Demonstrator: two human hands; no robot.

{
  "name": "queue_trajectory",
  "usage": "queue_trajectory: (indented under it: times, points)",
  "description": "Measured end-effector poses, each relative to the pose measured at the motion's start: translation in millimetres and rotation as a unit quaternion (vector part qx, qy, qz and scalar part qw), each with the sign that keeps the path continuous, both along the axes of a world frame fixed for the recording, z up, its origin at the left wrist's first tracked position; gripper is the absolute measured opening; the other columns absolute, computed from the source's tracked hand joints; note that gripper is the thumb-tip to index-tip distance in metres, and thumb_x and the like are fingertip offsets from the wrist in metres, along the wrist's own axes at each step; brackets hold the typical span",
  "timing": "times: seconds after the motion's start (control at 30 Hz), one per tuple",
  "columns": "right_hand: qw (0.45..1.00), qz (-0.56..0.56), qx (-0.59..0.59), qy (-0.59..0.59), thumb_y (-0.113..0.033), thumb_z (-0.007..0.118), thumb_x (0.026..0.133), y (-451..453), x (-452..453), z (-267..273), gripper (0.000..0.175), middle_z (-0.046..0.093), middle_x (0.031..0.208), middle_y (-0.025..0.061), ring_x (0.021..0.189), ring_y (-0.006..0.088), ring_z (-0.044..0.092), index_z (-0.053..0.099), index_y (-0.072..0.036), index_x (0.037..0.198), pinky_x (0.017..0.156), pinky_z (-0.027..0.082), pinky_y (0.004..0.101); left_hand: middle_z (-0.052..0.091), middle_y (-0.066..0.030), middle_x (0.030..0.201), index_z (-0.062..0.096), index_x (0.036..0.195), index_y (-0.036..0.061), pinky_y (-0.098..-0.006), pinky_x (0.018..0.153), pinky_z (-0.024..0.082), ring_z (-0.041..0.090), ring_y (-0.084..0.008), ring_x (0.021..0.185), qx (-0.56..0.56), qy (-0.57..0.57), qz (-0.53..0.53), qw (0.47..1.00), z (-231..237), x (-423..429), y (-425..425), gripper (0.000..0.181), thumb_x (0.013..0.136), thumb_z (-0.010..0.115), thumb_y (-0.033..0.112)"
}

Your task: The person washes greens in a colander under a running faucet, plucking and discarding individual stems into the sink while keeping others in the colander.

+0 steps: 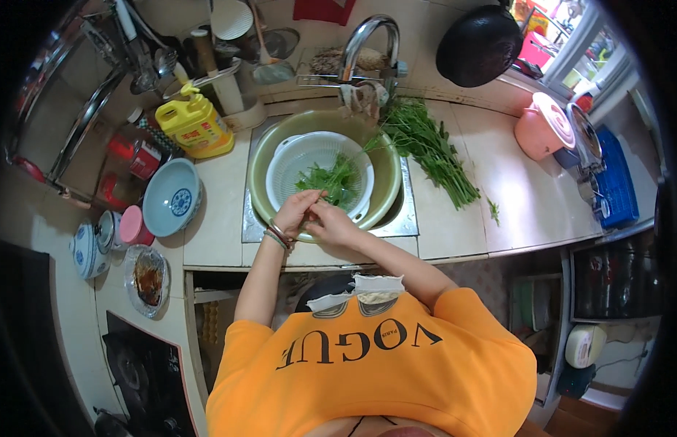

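Observation:
My left hand (pixel 298 212), with bracelets at the wrist, and my right hand (pixel 332 223) meet over the near rim of a white plastic colander (pixel 278 164). Their fingertips pinch together on a sprig of leafy greens (pixel 323 200), which the fingers partly hide. Loose picked greens (pixel 338 173) lie in the bottom of the colander. The colander sits inside a large olive-green basin (pixel 260 169) set in the steel sink (pixel 407 218). To the right of the basin, a bundle of long-stemmed greens (pixel 434 155) rests on the tiled counter, its cut stems towards me.
A chrome faucet (pixel 349 52) with a rag (pixel 366 98) arches over the basin. At left stand a yellow detergent jug (pixel 196 125), a blue bowl (pixel 172 196) and a foil tray (pixel 146 281). A pink lidded bucket (pixel 540 128) and a blue rack (pixel 617 180) stand at right.

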State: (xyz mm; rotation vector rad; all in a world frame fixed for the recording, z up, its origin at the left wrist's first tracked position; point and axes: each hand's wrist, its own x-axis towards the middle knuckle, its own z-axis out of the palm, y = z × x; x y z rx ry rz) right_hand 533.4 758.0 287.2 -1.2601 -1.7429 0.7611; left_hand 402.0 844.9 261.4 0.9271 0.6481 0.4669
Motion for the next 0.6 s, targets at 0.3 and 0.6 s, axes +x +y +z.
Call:
queue_trajectory:
  times: [0.3,0.6]
  points:
    - [0.953,-0.225,-0.043,0.196,-0.012,0.059,0.079,57,135,-36,0.031,0.062,0.085,0.0062,0.077,0.0135,0.058,0.057,0.000,0.108,0.068,0.047,0.0262,0.054,0.0005,0.064,0.059,0.091,-0.0001,-0.0221,0.053,0.041,0.048,-0.0076,0.055,0.231,0.218,0.098,0.943,40,-35,-1,0.016,0.087,0.049,0.011]
    - [0.969,-0.222,0.105,-0.012,-0.008,0.059,0.077,68,124,-6,0.015,0.060,0.082,0.0117,0.076,0.0244,0.059,0.063,-0.004,0.090,0.068,0.047,0.0315,0.062,-0.0129,0.073,0.061,0.091,-0.0004,-0.0302,0.061,0.047,0.060,-0.0223,0.065,0.525,0.343,0.148,0.765,55,-67,0,0.016,0.080,0.057,0.010]
